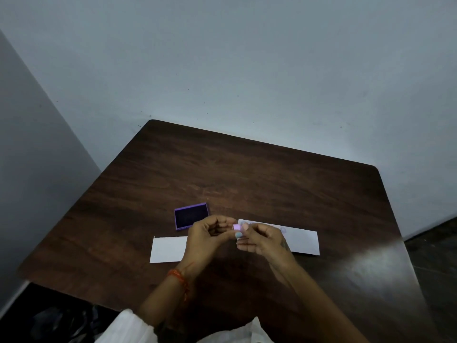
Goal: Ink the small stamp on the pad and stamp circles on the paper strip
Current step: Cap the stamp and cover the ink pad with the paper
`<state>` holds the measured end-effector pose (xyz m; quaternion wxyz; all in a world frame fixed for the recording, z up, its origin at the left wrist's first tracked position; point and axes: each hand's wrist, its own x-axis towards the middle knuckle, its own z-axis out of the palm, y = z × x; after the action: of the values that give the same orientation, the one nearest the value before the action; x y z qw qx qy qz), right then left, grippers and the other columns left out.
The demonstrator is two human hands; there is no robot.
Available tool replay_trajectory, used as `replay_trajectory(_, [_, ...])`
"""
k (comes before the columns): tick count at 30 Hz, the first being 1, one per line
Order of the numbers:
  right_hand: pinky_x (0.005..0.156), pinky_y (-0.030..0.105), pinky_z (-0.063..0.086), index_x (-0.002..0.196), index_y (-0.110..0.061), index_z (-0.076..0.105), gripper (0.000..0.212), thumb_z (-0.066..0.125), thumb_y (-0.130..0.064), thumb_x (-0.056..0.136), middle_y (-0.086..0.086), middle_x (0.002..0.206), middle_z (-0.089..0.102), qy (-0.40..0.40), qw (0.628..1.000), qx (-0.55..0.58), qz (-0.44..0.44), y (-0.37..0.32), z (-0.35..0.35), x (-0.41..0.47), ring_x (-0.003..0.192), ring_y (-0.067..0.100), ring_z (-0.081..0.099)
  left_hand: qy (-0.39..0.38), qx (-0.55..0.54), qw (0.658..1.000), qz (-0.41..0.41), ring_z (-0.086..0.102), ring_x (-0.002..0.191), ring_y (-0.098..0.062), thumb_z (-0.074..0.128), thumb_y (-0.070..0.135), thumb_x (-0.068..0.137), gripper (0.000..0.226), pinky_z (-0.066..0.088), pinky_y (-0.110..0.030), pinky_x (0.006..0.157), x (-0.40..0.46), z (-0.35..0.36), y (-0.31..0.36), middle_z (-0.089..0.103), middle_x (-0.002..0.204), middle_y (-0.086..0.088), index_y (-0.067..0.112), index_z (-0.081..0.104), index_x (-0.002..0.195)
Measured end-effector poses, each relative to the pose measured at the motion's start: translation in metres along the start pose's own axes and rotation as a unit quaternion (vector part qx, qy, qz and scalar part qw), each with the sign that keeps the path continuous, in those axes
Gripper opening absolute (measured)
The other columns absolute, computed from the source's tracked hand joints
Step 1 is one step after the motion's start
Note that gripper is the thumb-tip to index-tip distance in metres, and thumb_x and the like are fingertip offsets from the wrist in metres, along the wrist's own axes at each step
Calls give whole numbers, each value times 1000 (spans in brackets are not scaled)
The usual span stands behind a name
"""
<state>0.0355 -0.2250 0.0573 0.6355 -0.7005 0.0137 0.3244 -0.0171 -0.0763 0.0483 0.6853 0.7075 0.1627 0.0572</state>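
A small pale purple stamp is held above the table between the fingertips of both hands. My left hand pinches it from the left and my right hand from the right. The open purple ink pad, with its dark inked surface up, lies just behind my left hand. A white paper strip lies to the right, partly under my right hand, with faint stamped circles near its far edge. A second white paper piece lies to the left of my left wrist.
Everything rests on a dark brown wooden table pushed against a grey wall. The table's left edge drops to a dark floor. An orange thread band circles my left wrist.
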Motion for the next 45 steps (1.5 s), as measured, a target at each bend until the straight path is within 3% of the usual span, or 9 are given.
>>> replay_trajectory(4, [84,31,58,112,-8,63,28,64,-8,84,12,109,71,-14,999,27,-42,-1,-5,-1,95,20,71,3,-11,1000,-8,71,83,-8,79,6,65,27,56,-14,72,1,0,0,77,82,8,25,72,83])
replay_trajectory(9, [85,38,58,107,-6,67,28,64,-23,85,13,99,73,1,1000,18,6,-2,-4,2,82,19,72,-4,-13,1000,-19,71,86,-9,77,8,68,24,56,-17,75,2,0,0,76,87,4,21,72,87])
replay_trajectory(18, [78,33,60,106,-6,67,31,67,-24,81,12,93,75,-6,1000,29,6,0,-2,8,81,19,73,-1,-34,999,-24,71,86,-10,78,8,67,23,57,-18,75,2,-2,0,77,86,5,22,72,84])
replay_trajectory(23, [78,30,60,110,-7,65,26,64,-12,84,12,102,73,-25,998,58,12,1,-1,11,89,21,72,-2,-37,999,-36,71,88,-11,77,7,68,24,57,-22,80,2,-4,-3,77,89,3,19,72,88])
replay_trajectory(28, [80,33,59,107,-6,66,27,64,-20,84,13,98,74,-26,997,57,36,2,3,14,86,21,72,-5,-26,999,-28,71,87,-9,77,7,69,23,56,-17,74,3,-7,-3,76,89,5,21,71,86])
replay_trajectory(35, [76,31,60,110,-7,63,29,66,-13,82,13,103,72,-17,996,80,43,0,9,19,88,22,73,9,-8,999,-36,70,88,-8,77,9,69,22,56,-31,86,3,-9,-7,76,90,5,21,71,87])
replay_trajectory(39, [82,36,58,97,-10,69,22,72,-12,75,14,104,72,-24,993,104,48,1,15,21,93,25,71,9,-7,999,-36,70,93,-12,77,14,71,23,56,-38,89,0,-9,-10,75,95,0,21,70,92])
replay_trajectory(42, [71,21,58,90,-20,70,17,74,-14,75,3,98,72,-3,1000,18,24,1,19,28,90,15,69,26,-3,998,-56,67,99,-12,78,11,68,36,54,-41,94,-1,-12,-13,73,103,2,24,67,101])
replay_trajectory(45, [55,6,48,86,-28,68,12,74,-24,76,-13,85,69,39,982,-174,-66,5,26,39,81,3,64,62,-2,995,-82,64,105,-14,79,10,66,45,52,-44,97,-3,-21,-19,70,110,4,28,64,105])
